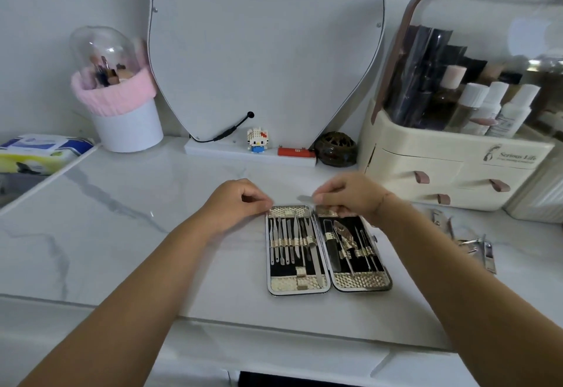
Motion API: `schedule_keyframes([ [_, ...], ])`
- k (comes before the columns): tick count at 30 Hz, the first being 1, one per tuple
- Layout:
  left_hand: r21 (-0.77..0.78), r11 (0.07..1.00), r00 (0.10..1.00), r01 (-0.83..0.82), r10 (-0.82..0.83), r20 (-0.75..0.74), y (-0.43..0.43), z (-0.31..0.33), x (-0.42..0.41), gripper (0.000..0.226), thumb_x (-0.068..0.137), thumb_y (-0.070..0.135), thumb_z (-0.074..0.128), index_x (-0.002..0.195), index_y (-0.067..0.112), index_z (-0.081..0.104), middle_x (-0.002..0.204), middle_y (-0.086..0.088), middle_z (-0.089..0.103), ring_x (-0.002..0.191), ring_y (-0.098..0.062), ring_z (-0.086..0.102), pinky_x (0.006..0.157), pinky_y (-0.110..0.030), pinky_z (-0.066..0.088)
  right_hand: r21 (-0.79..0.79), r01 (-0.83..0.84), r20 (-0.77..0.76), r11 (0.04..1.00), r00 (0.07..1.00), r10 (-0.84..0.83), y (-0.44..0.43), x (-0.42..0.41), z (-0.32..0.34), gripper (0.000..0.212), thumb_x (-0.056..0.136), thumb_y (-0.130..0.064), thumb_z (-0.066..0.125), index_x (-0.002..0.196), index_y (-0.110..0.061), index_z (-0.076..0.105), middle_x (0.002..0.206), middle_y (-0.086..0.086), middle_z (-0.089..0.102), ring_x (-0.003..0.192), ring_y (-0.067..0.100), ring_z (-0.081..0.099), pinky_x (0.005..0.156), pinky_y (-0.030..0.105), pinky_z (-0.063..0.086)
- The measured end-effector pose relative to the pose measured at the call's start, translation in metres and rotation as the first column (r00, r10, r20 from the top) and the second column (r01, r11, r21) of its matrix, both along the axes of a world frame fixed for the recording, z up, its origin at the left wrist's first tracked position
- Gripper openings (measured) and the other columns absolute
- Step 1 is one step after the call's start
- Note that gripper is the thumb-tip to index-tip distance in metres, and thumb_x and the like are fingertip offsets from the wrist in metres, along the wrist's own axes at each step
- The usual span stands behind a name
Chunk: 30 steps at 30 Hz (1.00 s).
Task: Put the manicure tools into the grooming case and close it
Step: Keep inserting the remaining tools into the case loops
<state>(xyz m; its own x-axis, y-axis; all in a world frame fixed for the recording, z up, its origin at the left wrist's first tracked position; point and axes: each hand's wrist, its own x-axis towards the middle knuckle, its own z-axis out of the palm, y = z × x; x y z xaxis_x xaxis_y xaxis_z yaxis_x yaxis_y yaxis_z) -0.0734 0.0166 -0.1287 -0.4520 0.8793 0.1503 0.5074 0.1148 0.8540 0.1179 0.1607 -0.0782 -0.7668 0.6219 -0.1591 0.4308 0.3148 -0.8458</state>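
Note:
The grooming case lies open flat on the marble counter, with gold straps over a black lining. Several thin metal tools sit under the straps in both halves. My left hand rests at the far left corner of the case with its fingers curled against the edge. My right hand hovers over the far end of the right half and pinches a small flat silver tool by one end. Loose nail clippers lie on the counter to the right of the case.
A cream cosmetics organiser with a clear lid stands at the back right. At the back are a mirror, a small toy figure, a dark round holder and a pink-rimmed brush pot. A tissue pack lies far left.

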Motion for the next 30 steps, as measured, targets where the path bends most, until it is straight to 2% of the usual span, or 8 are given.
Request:
schedule_keyframes([
  [4,0.003,1.000,0.999,0.010,-0.010,-0.044,0.002,-0.002,-0.002,0.012,0.073,0.021,0.079,0.072,0.032,0.074,0.087,0.003,0.067,0.086,-0.012,0.064,0.087,-0.029,0.048,-0.044,0.017,0.049,0.999,0.999,-0.015,0.004,-0.008,-0.003,0.012,0.082,-0.002,0.066,0.093,0.001,0.070,0.063,0.009,0.062,0.038,0.002,0.054,0.044,0.011,0.047],
  [11,0.000,1.000,1.000,0.015,-0.015,-0.018,0.003,-0.003,-0.002,0.007,0.073,0.022,0.079,0.074,0.028,0.075,0.087,0.003,0.067,0.086,-0.013,0.064,0.086,-0.030,0.048,-0.062,-0.036,0.153,0.997,0.987,0.045,0.004,-0.008,0.007,0.012,0.083,-0.001,0.065,0.093,0.000,0.071,0.047,-0.003,0.060,0.036,0.001,0.053,0.044,0.010,0.047],
  [16,-0.004,1.000,0.999,0.012,-0.012,-0.034,0.003,-0.002,-0.002,0.009,0.074,0.022,0.078,0.073,0.029,0.074,0.087,0.003,0.067,0.086,-0.012,0.063,0.086,-0.028,0.048,-0.029,-0.052,0.160,0.998,0.986,0.056,0.001,-0.015,0.006,0.013,0.084,-0.002,0.064,0.094,0.001,0.070,0.060,0.006,0.060,0.038,0.001,0.054,0.047,0.010,0.048],
  [19,-0.006,1.000,0.999,0.016,-0.017,-0.049,0.003,-0.001,-0.002,0.012,0.075,0.022,0.078,0.072,0.032,0.073,0.087,0.004,0.066,0.086,-0.011,0.063,0.085,-0.026,0.048,0.054,-0.048,0.156,0.997,0.987,0.039,0.001,-0.017,0.000,0.008,0.083,-0.005,0.066,0.089,-0.003,0.070,0.066,0.006,0.063,0.049,0.006,0.059,0.057,0.015,0.055],
  [22,-0.004,1.000,1.000,0.011,-0.011,-0.023,0.003,-0.002,-0.001,0.008,0.075,0.022,0.078,0.073,0.029,0.074,0.089,0.002,0.067,0.087,-0.013,0.063,0.087,-0.027,0.048,0.124,-0.037,0.165,0.992,0.986,0.016,0.000,-0.018,-0.008,0.007,0.082,-0.008,0.068,0.085,-0.002,0.067,0.072,0.007,0.067,0.061,0.015,0.065,0.072,0.027,0.059],
  [23,-0.006,1.000,1.000,0.011,-0.011,-0.018,0.002,-0.002,-0.001,0.006,0.075,0.022,0.078,0.074,0.028,0.074,0.089,0.001,0.067,0.088,-0.013,0.063,0.087,-0.028,0.048,0.157,-0.035,0.180,0.987,0.984,0.006,-0.001,-0.019,-0.009,0.008,0.082,-0.009,0.068,0.084,-0.002,0.066,0.071,0.006,0.067,0.060,0.013,0.065,0.072,0.026,0.058],
  [27,-0.007,1.000,1.000,0.011,-0.011,-0.006,0.002,-0.002,-0.001,0.003,0.075,0.022,0.077,0.076,0.024,0.075,0.089,0.002,0.066,0.088,-0.012,0.063,0.086,-0.027,0.047,0.250,-0.057,0.206,0.967,0.978,0.005,-0.007,-0.024,-0.009,0.005,0.083,-0.011,0.066,0.082,-0.006,0.068,0.067,0.000,0.066,0.050,0.003,0.062,0.053,0.014,0.051],
  [30,-0.012,1.000,1.000,0.005,-0.005,-0.024,0.002,-0.002,0.000,0.003,0.075,0.021,0.077,0.078,0.022,0.076,0.089,0.002,0.066,0.087,-0.012,0.063,0.084,-0.025,0.047,0.334,-0.129,0.211,0.934,0.976,0.059,-0.011,-0.026,-0.008,0.004,0.083,-0.013,0.066,0.080,-0.012,0.069,0.066,-0.005,0.064,0.053,0.003,0.058,0.055,0.014,0.048],
])
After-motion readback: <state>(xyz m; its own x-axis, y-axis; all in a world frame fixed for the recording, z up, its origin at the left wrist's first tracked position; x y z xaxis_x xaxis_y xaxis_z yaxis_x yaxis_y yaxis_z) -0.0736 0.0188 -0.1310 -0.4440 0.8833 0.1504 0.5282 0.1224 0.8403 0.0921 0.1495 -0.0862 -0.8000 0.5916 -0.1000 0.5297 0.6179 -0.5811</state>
